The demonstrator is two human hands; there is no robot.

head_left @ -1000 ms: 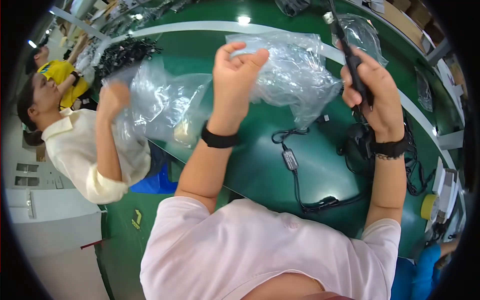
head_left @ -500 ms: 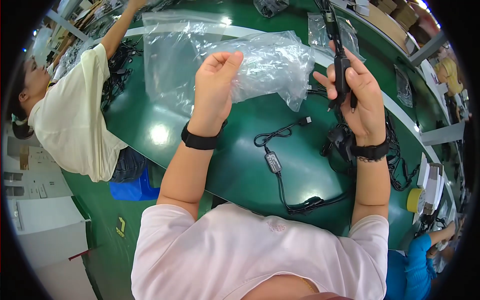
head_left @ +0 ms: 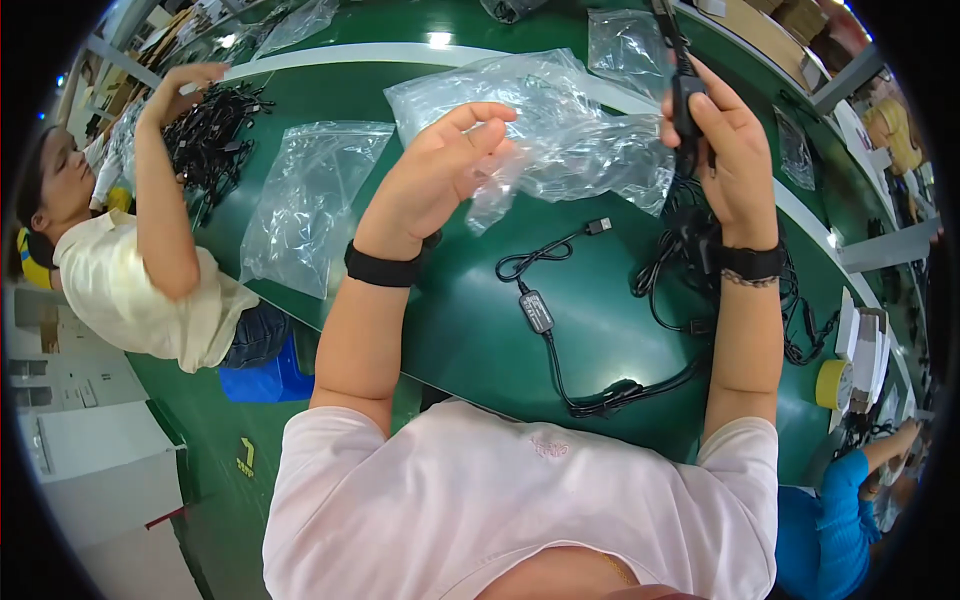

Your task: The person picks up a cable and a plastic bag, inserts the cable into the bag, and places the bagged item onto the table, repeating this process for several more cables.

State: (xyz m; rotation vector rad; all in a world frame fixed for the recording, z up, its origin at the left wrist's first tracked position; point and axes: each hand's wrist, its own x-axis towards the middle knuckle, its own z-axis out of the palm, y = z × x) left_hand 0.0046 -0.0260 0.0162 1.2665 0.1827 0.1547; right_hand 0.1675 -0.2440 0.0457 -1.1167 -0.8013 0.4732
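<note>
At half past one I have the black cable (head_left: 687, 102) clamped between thumb and fingers of the right hand (head_left: 737, 158), as half a second ago. Toward eleven the left hand (head_left: 425, 188) is curled at the edge of the crumpled clear bags (head_left: 598, 152), and I cannot tell whether its fingertips pinch film; at ten, a flat bag (head_left: 312, 208) now lies apart, leaving the film in two places

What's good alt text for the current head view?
A person's right hand holds up a black cable assembly over a green table, while the left hand is at clear plastic bags, its grip unclear. A loose cable with an inline box lies on the table; a co-worker is at left.
</note>
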